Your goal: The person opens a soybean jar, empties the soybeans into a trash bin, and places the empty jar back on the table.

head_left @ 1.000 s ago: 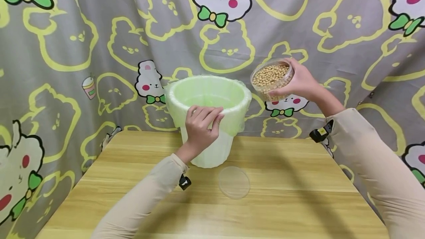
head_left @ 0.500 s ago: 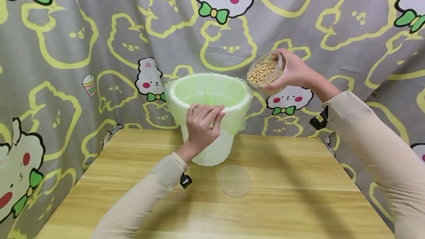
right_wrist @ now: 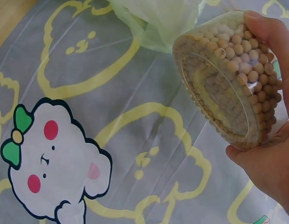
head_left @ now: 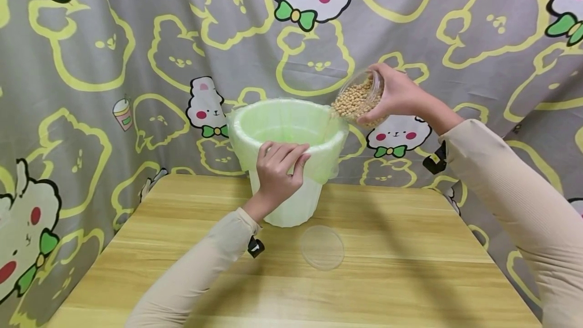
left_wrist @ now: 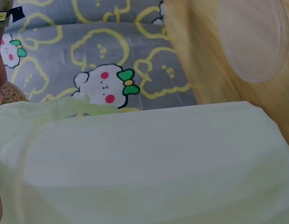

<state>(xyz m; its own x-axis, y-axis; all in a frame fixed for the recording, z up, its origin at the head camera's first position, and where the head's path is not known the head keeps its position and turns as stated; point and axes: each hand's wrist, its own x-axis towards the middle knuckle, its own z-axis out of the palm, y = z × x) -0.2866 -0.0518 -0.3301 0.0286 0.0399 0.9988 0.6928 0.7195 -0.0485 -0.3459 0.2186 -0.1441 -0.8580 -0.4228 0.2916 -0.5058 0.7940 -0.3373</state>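
My right hand [head_left: 401,96] holds a clear plastic jar [right_wrist: 219,93] of soybeans [head_left: 356,100], fingers and thumb wrapped around its sides. The jar tilts left, its mouth right at the bin's right rim. A faint tan streak of falling beans shows just below the mouth, inside the rim. The white trash can [head_left: 291,206] stands upright on the table, lined with a pale green bag [head_left: 243,148] folded over its rim. With bent fingers over the near rim and thumb outside, my left hand [head_left: 279,170] grips the trash can through the bag. The bin's bottom is hidden.
A clear round lid [head_left: 322,248] lies flat on the wooden table [head_left: 391,277], in front and slightly right of the trash can. Behind the table hangs a grey curtain [head_left: 255,70] with cartoon prints.
My right hand has moved left toward the trash can and tipped the jar further, and beans now spill from it. The left hand keeps its grip on the rim.
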